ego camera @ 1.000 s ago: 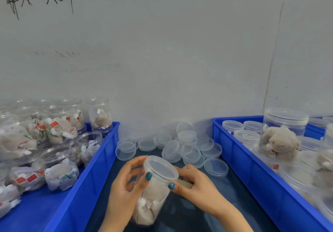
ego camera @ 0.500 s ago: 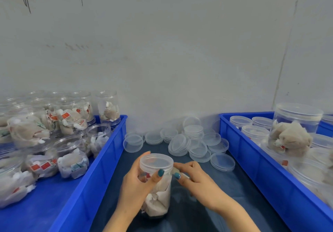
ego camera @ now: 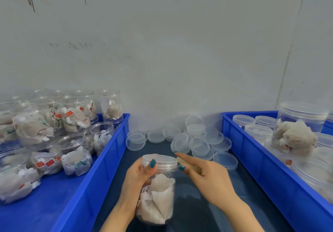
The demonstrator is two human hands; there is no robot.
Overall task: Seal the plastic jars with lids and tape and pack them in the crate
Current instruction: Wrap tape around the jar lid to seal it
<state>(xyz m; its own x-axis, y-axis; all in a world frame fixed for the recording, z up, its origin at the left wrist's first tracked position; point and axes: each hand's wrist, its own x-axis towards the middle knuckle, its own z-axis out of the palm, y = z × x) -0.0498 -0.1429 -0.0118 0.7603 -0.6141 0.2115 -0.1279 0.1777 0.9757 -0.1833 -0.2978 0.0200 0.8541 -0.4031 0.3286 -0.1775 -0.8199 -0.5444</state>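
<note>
A clear plastic jar (ego camera: 158, 197) filled with white tea bags stands upright on the dark surface between two crates, with a clear lid (ego camera: 162, 161) on its mouth. My left hand (ego camera: 138, 179) grips the jar's upper part, thumb pressed on the lid's side. My right hand (ego camera: 207, 176) is at the lid's right edge, pinching a strip of clear, yellowish tape (ego camera: 189, 165) between thumb and forefinger. The strip runs from the lid's side to my fingers.
A blue crate (ego camera: 111, 147) on the left holds several open jars of tea bags. Another blue crate (ego camera: 252, 152) on the right holds lidded jars. Loose clear lids (ego camera: 196, 141) lie piled at the back against the grey wall.
The jar went from tilted toward me to standing upright on the surface. My right hand has drawn a little to the right of the lid with the tape.
</note>
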